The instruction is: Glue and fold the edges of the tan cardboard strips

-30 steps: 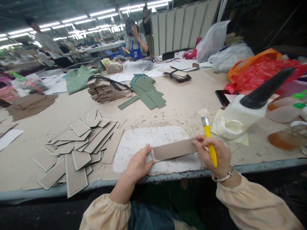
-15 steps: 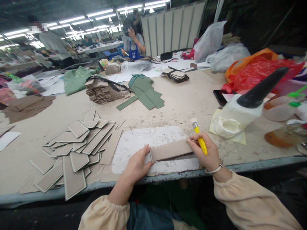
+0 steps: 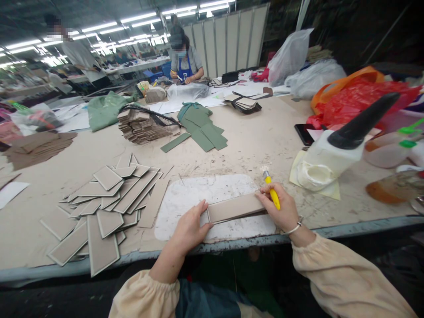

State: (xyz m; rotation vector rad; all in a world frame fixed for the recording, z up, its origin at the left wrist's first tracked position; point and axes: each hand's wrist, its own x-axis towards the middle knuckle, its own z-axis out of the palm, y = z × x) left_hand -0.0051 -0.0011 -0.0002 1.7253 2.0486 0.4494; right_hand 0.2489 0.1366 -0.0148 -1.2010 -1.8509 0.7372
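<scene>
Head view: the taupe strip (image 3: 236, 206) lies at a slight slant over the white board (image 3: 185, 190), near the table's front edge, between the two hands. It looks light and thin, probably stiff enough to keep its shape yet ready to bend if pushed from both ends; its flat face seems smooth, and its corners would likely crease or fray before anything snapped. The long edges close to each end look the best hold, with light fingertips. The left hand (image 3: 190, 225) has its fingers and thumb drawn in around the left end, one at either long edge. The right hand (image 3: 281, 210) pinches the far end with its fingertips while the yellow brush (image 3: 274, 198) sits in the same grip, bristles up and outward; that shared hold probably leaves less fine control. Just left of the board lies a plain piece (image 3: 155, 205), beside a loose heap of light-edged pieces (image 3: 107, 190). Farther out are green pieces (image 3: 205, 132) and, to the right, a white bottle with a black nozzle (image 3: 341, 152).
</scene>
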